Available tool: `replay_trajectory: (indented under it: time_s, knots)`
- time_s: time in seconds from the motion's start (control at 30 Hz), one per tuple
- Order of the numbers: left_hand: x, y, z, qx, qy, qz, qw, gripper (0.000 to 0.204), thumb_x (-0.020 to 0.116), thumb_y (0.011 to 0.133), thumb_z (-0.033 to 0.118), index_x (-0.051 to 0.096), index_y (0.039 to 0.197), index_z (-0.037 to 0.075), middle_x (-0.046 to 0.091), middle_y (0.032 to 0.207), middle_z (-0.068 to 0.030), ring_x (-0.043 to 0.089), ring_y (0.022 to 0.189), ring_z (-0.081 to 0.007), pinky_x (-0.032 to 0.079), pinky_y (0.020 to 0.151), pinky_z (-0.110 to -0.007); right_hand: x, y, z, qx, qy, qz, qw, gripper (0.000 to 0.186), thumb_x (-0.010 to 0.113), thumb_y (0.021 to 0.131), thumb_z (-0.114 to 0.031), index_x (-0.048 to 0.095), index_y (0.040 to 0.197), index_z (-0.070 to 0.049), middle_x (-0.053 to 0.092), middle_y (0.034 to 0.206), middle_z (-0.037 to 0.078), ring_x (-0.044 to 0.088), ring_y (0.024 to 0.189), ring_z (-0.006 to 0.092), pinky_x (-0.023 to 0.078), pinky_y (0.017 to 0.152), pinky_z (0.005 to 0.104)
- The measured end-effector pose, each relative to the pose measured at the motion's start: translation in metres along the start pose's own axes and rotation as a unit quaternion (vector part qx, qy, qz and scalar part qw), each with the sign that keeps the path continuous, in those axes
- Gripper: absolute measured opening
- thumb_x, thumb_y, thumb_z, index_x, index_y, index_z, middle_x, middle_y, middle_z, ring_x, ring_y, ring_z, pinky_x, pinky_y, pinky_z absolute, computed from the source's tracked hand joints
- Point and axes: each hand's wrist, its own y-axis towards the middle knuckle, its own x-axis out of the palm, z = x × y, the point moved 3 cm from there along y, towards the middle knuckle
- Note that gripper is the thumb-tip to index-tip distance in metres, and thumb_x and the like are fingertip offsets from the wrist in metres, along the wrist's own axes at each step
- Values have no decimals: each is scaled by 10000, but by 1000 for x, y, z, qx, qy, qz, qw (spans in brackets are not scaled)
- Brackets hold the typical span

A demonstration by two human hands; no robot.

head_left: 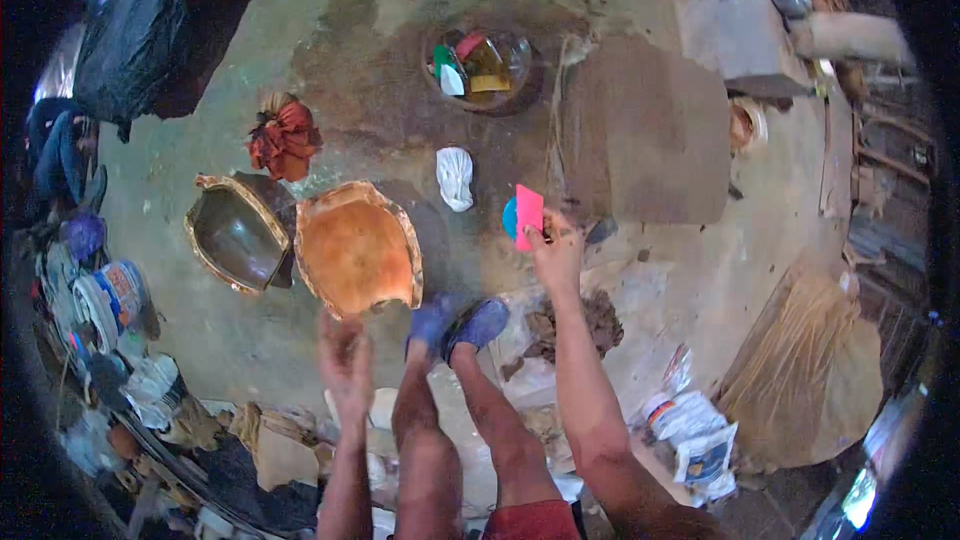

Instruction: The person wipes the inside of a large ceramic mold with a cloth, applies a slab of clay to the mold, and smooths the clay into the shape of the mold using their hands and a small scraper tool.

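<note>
My right hand (558,248) pinches a flat pink rectangular piece (529,217) above the floor. A rounded blue piece (510,217) shows behind its left edge; whether I hold that too, I cannot tell. Just below a wide orange-brown clay mould (358,245) with a rough, notched rim is my left hand (345,362), its fingers smeared by motion. Left of that mould stands a similar darker mould (238,240) with a glossy grey-brown inside. A crumpled white cloth (455,179) lies between the moulds and my right hand.
A round basin (520,100) farther off holds coloured flat pieces in liquid. A tied red cloth bundle (286,137) sits behind the moulds. Brown clay lumps (590,328) lie beside my right forearm. White buckets (110,295) stand at left, a grey block (738,38) at far right.
</note>
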Motion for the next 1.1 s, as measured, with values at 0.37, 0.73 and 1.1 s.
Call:
replay_trajectory:
  time_s: [0.37, 0.73, 1.1]
  knots:
    - [255, 30, 70, -59, -47, -269, 960, 389, 666, 968, 142, 586, 1331, 27, 706, 1122, -131, 673, 1041, -210, 544, 913, -371, 98, 255, -61, -111, -151, 18, 982, 242, 671, 904, -215, 729, 1091, -73, 703, 952, 275, 694, 918, 451, 545, 816, 534]
    - [301, 98, 62, 48, 148, -415, 897, 482, 749, 774, 295, 667, 1185, 57, 686, 1119, -191, 650, 987, -426, 532, 881, -520, 184, 395, -11, -15, -413, -14, 910, 215, 631, 904, -189, 746, 1078, -135, 731, 1065, 209, 693, 1008, 452, 553, 891, 537]
    - [366, 80, 71, -305, -89, -443, 838, 761, 703, 913, 311, 320, 1543, 123, 662, 1299, -128, 635, 1085, -223, 508, 953, -348, -24, 259, -133, -59, -103, 39, 992, 291, 681, 917, -192, 624, 1151, -29, 719, 900, 234, 725, 857, 379, 551, 765, 458]
